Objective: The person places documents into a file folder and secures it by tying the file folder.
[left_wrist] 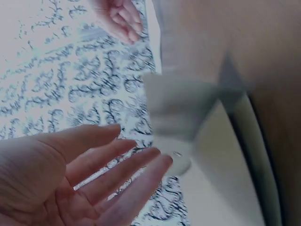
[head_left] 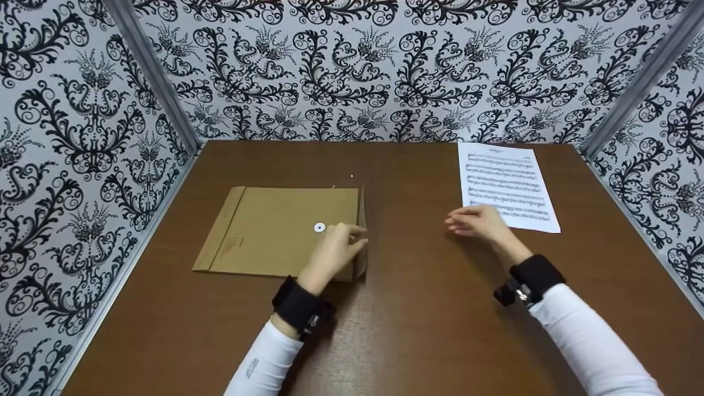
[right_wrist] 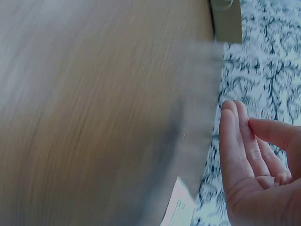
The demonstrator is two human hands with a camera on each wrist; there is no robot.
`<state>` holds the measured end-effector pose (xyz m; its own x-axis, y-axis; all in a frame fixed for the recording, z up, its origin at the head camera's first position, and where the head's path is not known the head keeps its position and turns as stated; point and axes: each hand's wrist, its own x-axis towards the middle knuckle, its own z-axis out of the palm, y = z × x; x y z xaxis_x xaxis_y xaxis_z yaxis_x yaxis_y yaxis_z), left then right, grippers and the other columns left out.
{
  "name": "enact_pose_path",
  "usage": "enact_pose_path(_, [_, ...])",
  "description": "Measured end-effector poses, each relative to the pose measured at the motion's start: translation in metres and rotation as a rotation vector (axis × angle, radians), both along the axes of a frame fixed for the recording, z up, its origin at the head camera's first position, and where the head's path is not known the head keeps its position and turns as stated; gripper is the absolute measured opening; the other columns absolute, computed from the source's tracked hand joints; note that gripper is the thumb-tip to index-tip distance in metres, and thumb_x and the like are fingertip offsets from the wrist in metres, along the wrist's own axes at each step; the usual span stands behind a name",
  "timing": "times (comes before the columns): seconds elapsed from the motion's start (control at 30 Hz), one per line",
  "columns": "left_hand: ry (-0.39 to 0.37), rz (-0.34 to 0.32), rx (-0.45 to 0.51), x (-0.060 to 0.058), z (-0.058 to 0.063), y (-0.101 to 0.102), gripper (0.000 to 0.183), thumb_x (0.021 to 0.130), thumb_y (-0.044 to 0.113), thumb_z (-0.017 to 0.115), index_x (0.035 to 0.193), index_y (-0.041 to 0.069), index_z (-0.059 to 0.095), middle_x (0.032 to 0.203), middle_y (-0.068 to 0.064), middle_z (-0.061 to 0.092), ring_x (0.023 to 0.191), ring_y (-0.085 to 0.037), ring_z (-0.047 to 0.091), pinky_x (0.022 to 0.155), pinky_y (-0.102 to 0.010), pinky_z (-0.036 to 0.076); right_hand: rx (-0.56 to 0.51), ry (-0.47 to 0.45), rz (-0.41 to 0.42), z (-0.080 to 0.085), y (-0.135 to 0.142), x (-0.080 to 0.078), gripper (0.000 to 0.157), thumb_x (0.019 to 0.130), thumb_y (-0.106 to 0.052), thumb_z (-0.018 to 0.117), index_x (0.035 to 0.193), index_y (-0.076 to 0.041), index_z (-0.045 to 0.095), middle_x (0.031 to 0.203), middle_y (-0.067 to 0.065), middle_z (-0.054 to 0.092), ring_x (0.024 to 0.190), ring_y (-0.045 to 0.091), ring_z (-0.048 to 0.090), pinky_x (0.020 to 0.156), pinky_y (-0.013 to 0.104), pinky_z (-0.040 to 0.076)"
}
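A brown paper envelope (head_left: 280,231) lies flat on the left of the table, with a round white button (head_left: 319,227) near its right end. My left hand (head_left: 336,247) hovers over that right end, close to the envelope's mouth. In the left wrist view, its fingers (left_wrist: 127,188) reach out loosely with nothing in them, and the mouth of the envelope (left_wrist: 221,160) gapes beside them. My right hand (head_left: 481,223) is over the table just off the lower left corner of a printed music sheet (head_left: 506,184). Its palm (right_wrist: 256,188) holds nothing.
The brown wooden table (head_left: 407,308) runs back to a wall (head_left: 352,71) with black scroll patterns, and similar panels stand at both sides. A tiny white speck (head_left: 352,176) lies behind the envelope. The sheet is at the table's back right.
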<state>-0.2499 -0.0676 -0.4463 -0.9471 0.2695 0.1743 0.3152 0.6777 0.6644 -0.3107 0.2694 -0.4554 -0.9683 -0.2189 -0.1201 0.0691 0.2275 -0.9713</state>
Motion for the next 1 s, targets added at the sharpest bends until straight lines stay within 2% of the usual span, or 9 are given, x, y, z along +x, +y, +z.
enact_pose_path(0.13, [0.063,-0.056,-0.013,0.009,0.003,0.011,0.024,0.096,0.011,0.069,0.116,0.0,0.076,0.109,-0.016,0.079,0.093,-0.026,0.078,0.081,-0.036,0.063,0.049,0.051,-0.082,0.0,0.023,-0.001,0.039,0.102,-0.006,0.059,0.127,0.025,0.056,0.087,-0.008,0.079,0.08,0.0,0.074,0.079,0.02,0.061])
enact_pose_path(0.3, [0.097,-0.094,-0.045,0.022,0.002,0.029,0.023,0.097,0.014,0.069,0.116,0.005,0.077,0.107,-0.01,0.08,0.09,-0.022,0.079,0.079,-0.031,0.063,0.219,0.133,-0.166,-0.003,0.053,-0.003,0.04,0.102,-0.008,0.057,0.127,0.024,0.056,0.087,-0.012,0.078,0.078,-0.012,0.067,0.076,0.011,0.058])
enact_pose_path(0.47, [0.158,-0.188,-0.122,0.038,0.004,0.049,0.023,0.097,0.016,0.069,0.117,0.007,0.077,0.106,-0.007,0.081,0.09,-0.018,0.079,0.079,-0.028,0.062,0.48,0.263,-0.277,-0.006,0.082,-0.005,0.033,0.101,-0.011,0.058,0.118,0.015,0.068,0.094,0.012,0.081,0.071,-0.018,0.057,0.064,0.007,0.048])
enact_pose_path(0.53, [0.172,-0.223,-0.163,0.042,0.004,0.057,0.024,0.097,0.018,0.069,0.118,0.01,0.077,0.107,-0.005,0.081,0.09,-0.015,0.079,0.078,-0.026,0.062,0.593,0.308,-0.324,-0.007,0.09,-0.004,0.031,0.101,-0.013,0.058,0.114,0.011,0.072,0.101,0.022,0.079,0.072,-0.009,0.061,0.064,0.011,0.047])
enact_pose_path(0.63, [0.189,-0.265,-0.227,0.046,0.002,0.066,0.026,0.097,0.022,0.07,0.121,0.014,0.076,0.109,-0.001,0.081,0.09,-0.012,0.079,0.075,-0.024,0.061,0.723,0.338,-0.354,-0.008,0.101,-0.004,0.034,0.1,-0.015,0.056,0.119,0.009,0.07,0.114,0.031,0.073,0.085,0.025,0.075,0.076,0.033,0.057])
enact_pose_path(0.7, [0.209,-0.288,-0.278,0.048,-0.001,0.071,0.027,0.098,0.025,0.069,0.123,0.017,0.076,0.113,0.002,0.08,0.093,-0.011,0.078,0.075,-0.024,0.061,0.772,0.322,-0.324,-0.009,0.107,-0.005,0.041,0.101,-0.016,0.053,0.129,0.012,0.061,0.125,0.036,0.065,0.107,0.051,0.067,0.088,0.053,0.055])
enact_pose_path(0.73, [0.224,-0.302,-0.306,0.049,-0.002,0.074,0.028,0.098,0.027,0.068,0.124,0.018,0.075,0.115,0.003,0.079,0.095,-0.011,0.078,0.075,-0.023,0.061,0.791,0.305,-0.3,-0.01,0.11,-0.005,0.045,0.101,-0.016,0.052,0.134,0.014,0.055,0.13,0.04,0.06,0.117,0.057,0.061,0.094,0.062,0.051])
enact_pose_path(0.87, [0.304,-0.361,-0.413,0.05,-0.005,0.083,0.028,0.099,0.031,0.067,0.125,0.021,0.075,0.119,0.006,0.078,0.096,-0.01,0.077,0.075,-0.023,0.061,0.857,0.232,-0.183,-0.013,0.12,-0.008,0.058,0.102,-0.019,0.05,0.145,0.018,0.037,0.143,0.047,0.041,0.129,0.065,0.043,0.105,0.072,0.039])
enact_pose_path(1.0, [0.369,-0.39,-0.493,0.05,-0.007,0.09,0.03,0.099,0.034,0.067,0.126,0.023,0.074,0.122,0.008,0.077,0.103,-0.007,0.076,0.079,-0.023,0.061,0.918,0.2,-0.078,-0.016,0.125,-0.01,0.062,0.104,-0.02,0.049,0.148,0.019,0.033,0.149,0.048,0.032,0.139,0.065,0.031,0.115,0.072,0.03])
